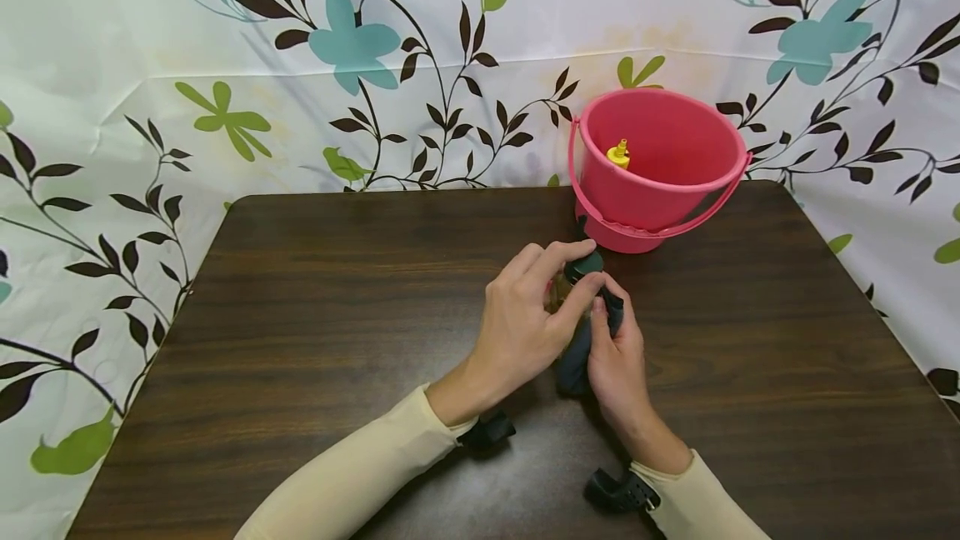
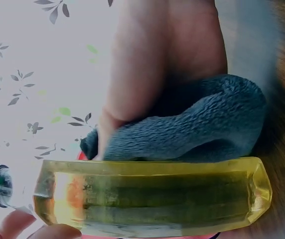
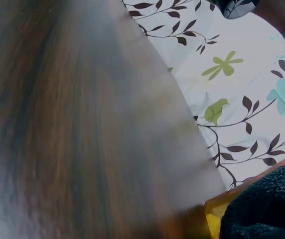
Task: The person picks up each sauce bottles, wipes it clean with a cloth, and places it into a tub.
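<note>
A clear bottle point(image 2: 157, 196) of yellow liquid with a dark green cap point(image 1: 585, 265) stands on the table, just in front of the pink bucket. My left hand point(image 1: 525, 307) pinches its top, index finger and thumb about the cap and neck. Beside the bottle my right hand point(image 1: 618, 352) grips a dark blue-green cloth point(image 1: 576, 361), bunched under the fingers. The left wrist view shows the cloth folded along the bottle's side. In the right wrist view, only a corner of the bottle point(image 3: 212, 221) shows past the cloth point(image 3: 267, 209).
Behind the hands, a pink bucket point(image 1: 645, 207) stands near the table's back edge, its handle hanging in front. A yellow nozzle top point(image 1: 619, 154) shows inside it. The dark wooden table point(image 1: 337, 290) meets a patterned curtain point(image 1: 285, 107) at the back.
</note>
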A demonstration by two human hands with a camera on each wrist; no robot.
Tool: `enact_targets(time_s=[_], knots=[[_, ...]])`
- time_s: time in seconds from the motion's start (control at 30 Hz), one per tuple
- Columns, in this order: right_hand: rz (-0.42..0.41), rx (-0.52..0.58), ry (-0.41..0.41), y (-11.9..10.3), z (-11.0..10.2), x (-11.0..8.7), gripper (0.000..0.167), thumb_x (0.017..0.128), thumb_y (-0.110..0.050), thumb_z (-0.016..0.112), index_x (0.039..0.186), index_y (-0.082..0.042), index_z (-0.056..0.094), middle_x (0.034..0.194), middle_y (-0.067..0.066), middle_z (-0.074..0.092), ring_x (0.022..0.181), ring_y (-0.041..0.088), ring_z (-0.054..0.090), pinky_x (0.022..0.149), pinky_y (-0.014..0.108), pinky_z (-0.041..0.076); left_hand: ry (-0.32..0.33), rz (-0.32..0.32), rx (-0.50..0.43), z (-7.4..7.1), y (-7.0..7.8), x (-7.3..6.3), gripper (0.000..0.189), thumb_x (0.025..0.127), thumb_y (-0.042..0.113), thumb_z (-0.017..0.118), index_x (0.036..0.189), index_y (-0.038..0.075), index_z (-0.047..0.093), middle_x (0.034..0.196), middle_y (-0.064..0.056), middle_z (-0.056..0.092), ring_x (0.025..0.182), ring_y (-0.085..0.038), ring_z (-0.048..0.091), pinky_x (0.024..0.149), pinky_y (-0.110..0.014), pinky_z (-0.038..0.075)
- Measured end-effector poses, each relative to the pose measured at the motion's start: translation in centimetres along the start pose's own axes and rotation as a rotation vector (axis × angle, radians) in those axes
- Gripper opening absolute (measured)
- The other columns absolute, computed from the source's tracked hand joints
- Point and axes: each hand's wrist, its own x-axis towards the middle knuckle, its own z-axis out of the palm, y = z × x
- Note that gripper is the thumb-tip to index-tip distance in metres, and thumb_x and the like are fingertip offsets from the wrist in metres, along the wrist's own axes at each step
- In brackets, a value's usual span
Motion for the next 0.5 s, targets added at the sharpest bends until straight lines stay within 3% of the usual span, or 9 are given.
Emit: enact_targets(time_s=[0.27,0.5], knots=[[0.044,-0.152,-0.018,0.6,-0.6,0.8,0.033,0.113,-0.025,0.048,0.144,-0.016,0.055,0.132,0.004,0.061,0.117,0.014,0.054,0.098,0.021,0.044,-0.013,0.005,0.001,-0.1,0.1,0.1,0.033,0.099,0.034,0.075,0.128,0.019,0.074,0.087,0.001,0.061,0.071,-0.012,0.054,0.064,-0.020,0.042],[0.010,-0.272,-0.022,1.3,-0.8,1.3,0.031,0.112,-0.013,0.050,0.141,-0.017,0.058,0.129,0.008,0.066,0.116,0.013,0.055,0.099,0.023,0.044,-0.025,-0.004,-0.005,-0.2,0.2,0.2,0.033,0.099,0.034,0.074,0.129,0.019,0.073,0.088,0.000,0.062,0.071,-0.013,0.053,0.064,-0.021,0.041]])
